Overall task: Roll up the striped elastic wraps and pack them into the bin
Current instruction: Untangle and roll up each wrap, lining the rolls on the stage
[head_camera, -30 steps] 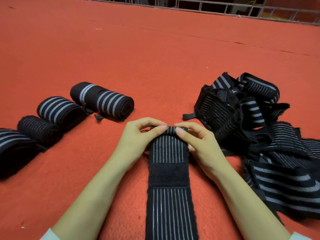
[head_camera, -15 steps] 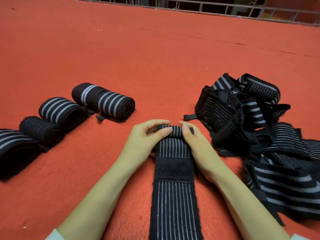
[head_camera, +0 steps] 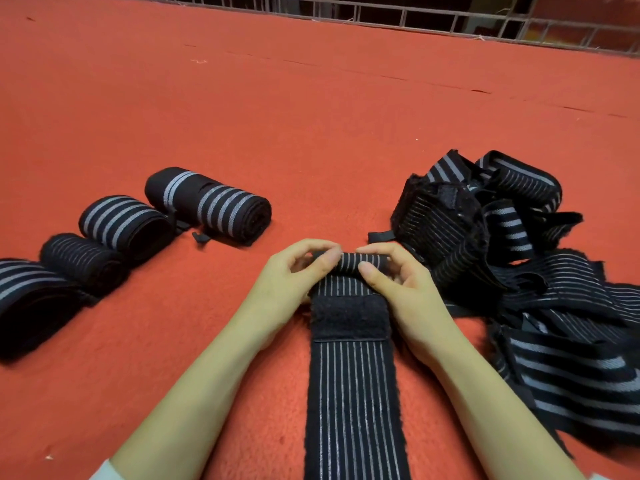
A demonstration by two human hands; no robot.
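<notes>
Black striped wrap (head_camera: 353, 393), rolled end tight between curled fingers (head_camera: 327, 263) of left hand (head_camera: 291, 282) and right hand (head_camera: 412, 292)

Red carpet-like surface (head_camera: 311, 109), a metal grid railing (head_camera: 415, 15) along its far edge.

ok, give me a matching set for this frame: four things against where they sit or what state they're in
Things:
1 thin-striped wrap
2 rolled wraps
3 loose wraps
4 wire fence

Places or states:
A along the far edge of the red carpet
B in a row on the left
C heaped on the right
D centre, far end partly rolled, rest lying flat

Pairs: 1-D, 2-B, 3-C, 4-A
</notes>
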